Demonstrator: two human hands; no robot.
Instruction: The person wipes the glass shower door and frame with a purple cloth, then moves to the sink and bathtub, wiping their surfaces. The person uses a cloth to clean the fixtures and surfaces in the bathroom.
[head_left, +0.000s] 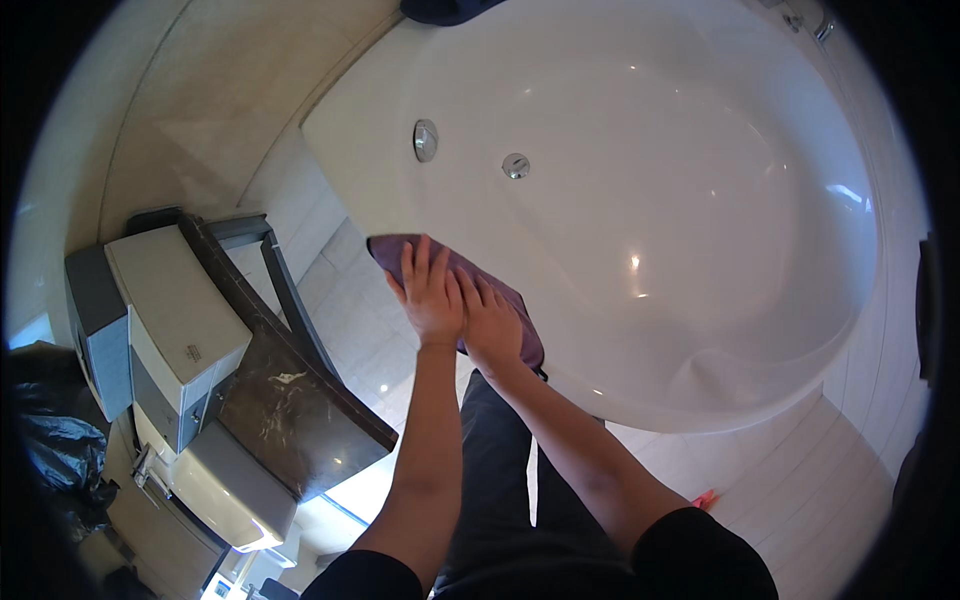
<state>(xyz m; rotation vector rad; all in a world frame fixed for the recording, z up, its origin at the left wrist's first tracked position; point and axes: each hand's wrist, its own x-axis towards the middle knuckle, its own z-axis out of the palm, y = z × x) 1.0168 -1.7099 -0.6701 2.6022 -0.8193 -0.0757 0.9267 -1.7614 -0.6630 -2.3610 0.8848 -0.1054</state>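
A purple cloth (392,254) lies folded along the near-left rim of a white bathtub (600,330). My left hand (434,300) rests flat on the cloth with its fingers stretched out. Beside it and touching it, my right hand (491,322) also lies flat on the cloth, fingers extended. Both palms press down against the cloth, and neither hand is wrapped around it. The cloth reaches past the hands at both ends.
A chrome overflow cover (425,141) and a chrome drain (515,166) are in the tub. To the left, a dark marbled counter (290,400) carries a grey-white box (180,300) and a washbasin (225,490). Black plastic bags (60,440) are at the far left.
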